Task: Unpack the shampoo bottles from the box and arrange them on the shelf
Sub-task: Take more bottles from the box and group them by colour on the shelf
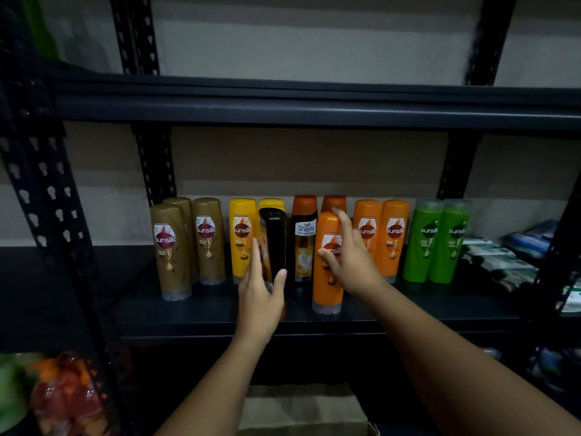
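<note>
Black metal shelf (408, 306) carries a row of shampoo bottles; the left hand (259, 297) grips a dark bottle (273, 240) upright on it, while just right, the right hand's (349, 262) spread fingers touch an orange bottle (327, 278)

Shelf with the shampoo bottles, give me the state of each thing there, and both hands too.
Left hand: grips the black bottle.
Black bottle: held, turned sideways to the camera.
Right hand: fingers spread on the front orange bottle.
Front orange bottle: upright, ahead of its row.
Gold bottles: upright.
Yellow bottles: upright.
Safi Shayla bottle: upright.
Green bottles: upright.
Shelf: partly stocked.
</note>
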The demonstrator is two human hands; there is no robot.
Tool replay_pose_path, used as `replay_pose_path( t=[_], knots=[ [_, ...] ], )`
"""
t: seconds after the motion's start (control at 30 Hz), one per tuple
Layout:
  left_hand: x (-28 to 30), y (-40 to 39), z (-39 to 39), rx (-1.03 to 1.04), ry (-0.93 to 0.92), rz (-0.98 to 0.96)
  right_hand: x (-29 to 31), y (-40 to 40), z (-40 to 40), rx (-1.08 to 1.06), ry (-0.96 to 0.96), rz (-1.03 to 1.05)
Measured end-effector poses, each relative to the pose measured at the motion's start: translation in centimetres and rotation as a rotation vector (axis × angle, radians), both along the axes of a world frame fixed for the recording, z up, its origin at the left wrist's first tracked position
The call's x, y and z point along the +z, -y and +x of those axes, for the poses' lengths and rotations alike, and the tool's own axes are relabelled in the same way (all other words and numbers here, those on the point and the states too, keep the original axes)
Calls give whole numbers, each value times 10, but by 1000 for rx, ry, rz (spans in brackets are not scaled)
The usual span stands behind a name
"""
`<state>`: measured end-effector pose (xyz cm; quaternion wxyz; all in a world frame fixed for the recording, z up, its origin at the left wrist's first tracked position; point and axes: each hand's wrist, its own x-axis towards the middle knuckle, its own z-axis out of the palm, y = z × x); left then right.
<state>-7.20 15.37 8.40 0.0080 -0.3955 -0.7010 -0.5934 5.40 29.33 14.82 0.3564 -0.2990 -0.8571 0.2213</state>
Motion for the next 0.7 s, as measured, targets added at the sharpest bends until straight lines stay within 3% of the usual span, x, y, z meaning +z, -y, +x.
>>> replay_pose_path(
  t=[0.23,0.37,0.57,0.7],
  knots=[
    [3,-13,16,215,14,175,-2,-1,-1,-3,-8,-8],
    [6,-23,17,320,32,133,-3,-1,0,4,-10,-11],
    [13,-19,4,137,16,147,-5,-3,-1,7,-11,3],
    [18,-18,-7,138,-70,94,-5,-3,-1,9,-15,0]
  ],
)
